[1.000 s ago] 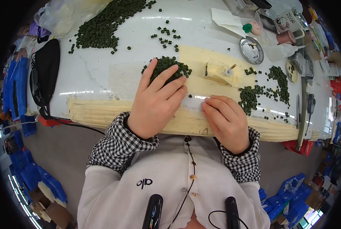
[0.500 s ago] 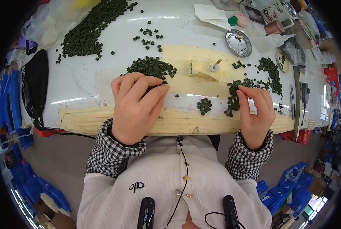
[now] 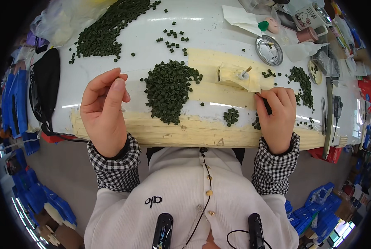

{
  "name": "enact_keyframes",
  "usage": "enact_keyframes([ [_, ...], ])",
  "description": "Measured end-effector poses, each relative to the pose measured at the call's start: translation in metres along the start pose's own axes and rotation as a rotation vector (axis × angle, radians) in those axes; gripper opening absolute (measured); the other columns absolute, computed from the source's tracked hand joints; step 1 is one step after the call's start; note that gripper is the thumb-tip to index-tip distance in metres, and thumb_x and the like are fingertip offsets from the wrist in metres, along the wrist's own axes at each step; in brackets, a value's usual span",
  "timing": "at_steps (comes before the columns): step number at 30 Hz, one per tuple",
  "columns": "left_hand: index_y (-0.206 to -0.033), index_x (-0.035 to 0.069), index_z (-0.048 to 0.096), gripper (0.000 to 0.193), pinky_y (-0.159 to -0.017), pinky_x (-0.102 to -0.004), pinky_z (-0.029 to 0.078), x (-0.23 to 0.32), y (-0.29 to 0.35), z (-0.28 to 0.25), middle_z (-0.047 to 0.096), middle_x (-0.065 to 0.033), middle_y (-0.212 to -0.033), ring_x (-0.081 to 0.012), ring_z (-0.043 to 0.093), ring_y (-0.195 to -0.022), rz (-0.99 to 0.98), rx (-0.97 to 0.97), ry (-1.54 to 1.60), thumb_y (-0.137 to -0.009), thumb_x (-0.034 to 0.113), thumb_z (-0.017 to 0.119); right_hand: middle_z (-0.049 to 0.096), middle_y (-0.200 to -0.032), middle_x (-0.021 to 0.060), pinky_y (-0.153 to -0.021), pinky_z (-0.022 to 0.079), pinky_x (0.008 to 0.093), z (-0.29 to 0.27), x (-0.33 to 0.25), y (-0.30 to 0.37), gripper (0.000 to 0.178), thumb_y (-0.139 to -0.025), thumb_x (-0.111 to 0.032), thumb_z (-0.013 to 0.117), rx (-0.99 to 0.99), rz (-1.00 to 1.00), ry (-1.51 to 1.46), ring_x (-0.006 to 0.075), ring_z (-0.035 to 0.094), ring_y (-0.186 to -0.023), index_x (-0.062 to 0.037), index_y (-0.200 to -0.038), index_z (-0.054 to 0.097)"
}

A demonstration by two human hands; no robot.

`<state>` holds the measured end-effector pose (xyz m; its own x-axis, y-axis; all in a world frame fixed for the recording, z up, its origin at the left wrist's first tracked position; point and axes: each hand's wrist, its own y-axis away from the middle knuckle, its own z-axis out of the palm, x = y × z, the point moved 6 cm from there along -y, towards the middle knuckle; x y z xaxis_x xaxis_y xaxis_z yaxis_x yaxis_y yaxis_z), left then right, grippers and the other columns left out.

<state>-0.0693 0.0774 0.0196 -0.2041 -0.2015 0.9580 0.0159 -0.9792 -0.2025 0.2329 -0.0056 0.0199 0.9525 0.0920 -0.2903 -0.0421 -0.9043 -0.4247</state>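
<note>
My left hand (image 3: 106, 110) is raised over the left part of the table, its fingers curled and the thumb tip close to the index finger. Whatever it may hold does not show. Beside it, to the right, lies a heap of small dark green spool-shaped pieces (image 3: 169, 93). My right hand (image 3: 277, 118) pinches a small dark green piece (image 3: 257, 94) between thumb and index finger, near the corner of a tape-covered block (image 3: 231, 77) with a short peg (image 3: 245, 74). This hand partly hides another scatter of green pieces (image 3: 256, 123).
A larger heap of green pieces (image 3: 102, 35) lies far left, by a plastic bag (image 3: 65, 23) and a black pouch (image 3: 45, 87). A small cluster (image 3: 231, 117) sits near the taped front edge. Far right are a round metal lid (image 3: 269, 50), a thread spool (image 3: 307, 35) and tweezers (image 3: 323, 110).
My left hand has moved left off the middle heap, uncovering it, and turned thumb-up. My right hand has shifted closer to the block. The whole view has slid slightly.
</note>
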Motion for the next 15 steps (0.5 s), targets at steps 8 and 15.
enact_keyframes([
  [8, -0.117, -0.003, 0.061, 0.025, -0.076, -0.0229, 0.052, -0.022, 0.029, 0.041, 0.067, -0.0116, -0.103, -0.0111, 0.063, -0.087, -0.431, -0.240, 0.296, -0.094, 0.006, 0.057, 0.058, -0.080, 0.0095, -0.068, 0.045, 0.0359, -0.006, 0.001, 0.002, 0.012, -0.073, 0.006, 0.065, 0.012, 0.020, -0.099, 0.0267, 0.055, -0.076, 0.0007, -0.081, 0.057],
  [15, -0.116, -0.001, 0.060, 0.023, -0.075, -0.0207, 0.051, -0.044, 0.046, 0.082, 0.067, -0.0100, -0.100, -0.0096, 0.061, -0.083, -0.672, -0.423, 0.468, -0.094, 0.005, 0.056, 0.066, -0.083, 0.0110, -0.066, 0.048, 0.0270, -0.021, -0.022, 0.006, 0.016, -0.079, 0.008, 0.065, 0.040, 0.156, -0.546, 0.0186, 0.062, -0.072, 0.0032, -0.093, 0.067],
])
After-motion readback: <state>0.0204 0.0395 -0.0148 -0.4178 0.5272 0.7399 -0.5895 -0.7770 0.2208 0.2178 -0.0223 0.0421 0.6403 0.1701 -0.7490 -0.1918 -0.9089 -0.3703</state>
